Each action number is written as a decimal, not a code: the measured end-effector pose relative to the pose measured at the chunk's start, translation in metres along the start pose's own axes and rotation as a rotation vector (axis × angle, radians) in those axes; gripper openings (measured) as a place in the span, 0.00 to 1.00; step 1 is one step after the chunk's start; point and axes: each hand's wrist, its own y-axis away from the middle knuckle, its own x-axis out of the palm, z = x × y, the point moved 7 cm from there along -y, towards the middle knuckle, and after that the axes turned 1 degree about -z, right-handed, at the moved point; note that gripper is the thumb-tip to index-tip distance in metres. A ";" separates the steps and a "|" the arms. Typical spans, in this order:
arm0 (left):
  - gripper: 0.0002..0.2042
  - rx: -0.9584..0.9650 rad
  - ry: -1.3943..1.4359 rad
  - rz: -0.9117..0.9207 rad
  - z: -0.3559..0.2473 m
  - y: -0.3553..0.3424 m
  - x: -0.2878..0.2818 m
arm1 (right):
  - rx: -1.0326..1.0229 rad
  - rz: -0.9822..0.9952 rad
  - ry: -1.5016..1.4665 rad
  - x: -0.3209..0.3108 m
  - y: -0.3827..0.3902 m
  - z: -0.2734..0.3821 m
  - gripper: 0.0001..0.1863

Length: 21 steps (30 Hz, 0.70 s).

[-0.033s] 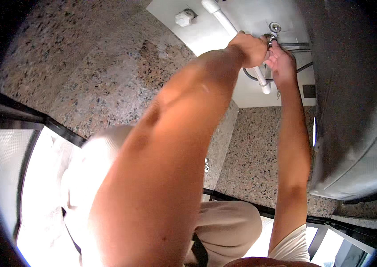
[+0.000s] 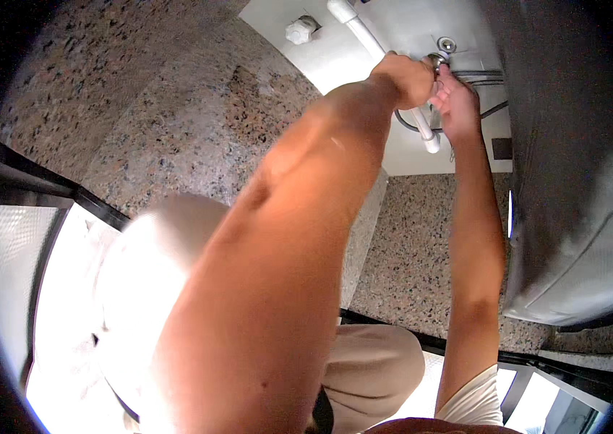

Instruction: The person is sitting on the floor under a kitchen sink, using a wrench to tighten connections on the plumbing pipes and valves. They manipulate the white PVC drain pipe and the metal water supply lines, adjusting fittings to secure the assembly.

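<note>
Both my hands are at the white wall inside the cabinet, close together at a small shiny metal fitting (image 2: 438,59). My left hand (image 2: 406,78) is closed around it from the left, its fingers partly hidden behind the hand. From below on the right, the fingertips of my right hand (image 2: 460,108) are pressed to the same fitting, the other fingers curled. Just above is a round metal wall outlet (image 2: 447,45). A white pipe (image 2: 361,37) runs slantwise behind my left hand. Thin grey hoses (image 2: 478,74) pass to the right of the hands.
A white knob (image 2: 301,30) sticks out of the wall at upper left. Speckled stone panels (image 2: 176,108) stand on the left and below. The large dark basin (image 2: 567,188) bulges along the right side. A dark square (image 2: 502,149) sits low on the wall.
My left forearm and left knee have shifted slightly. Both hands stay at the metal fitting, almost unmoved.
</note>
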 end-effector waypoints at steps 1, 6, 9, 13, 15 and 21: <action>0.23 -0.040 -0.027 -0.011 0.015 0.003 -0.001 | 0.002 0.063 -0.074 0.020 -0.005 -0.003 0.19; 0.21 -0.078 0.066 0.010 0.008 -0.010 -0.004 | -0.037 -0.036 0.095 -0.005 -0.031 0.001 0.15; 0.22 -0.073 0.083 0.058 0.006 -0.016 -0.008 | -0.057 -0.073 0.159 -0.010 -0.034 0.007 0.12; 0.24 -0.196 0.158 0.345 0.014 -0.016 -0.021 | -0.250 -0.149 0.384 -0.008 -0.048 0.025 0.11; 0.25 -0.229 0.310 0.141 0.021 -0.035 -0.021 | -0.223 -0.213 0.339 -0.010 -0.053 0.038 0.15; 0.29 -0.319 0.553 0.004 0.045 -0.052 -0.021 | -0.250 -0.340 0.483 -0.014 -0.061 0.046 0.20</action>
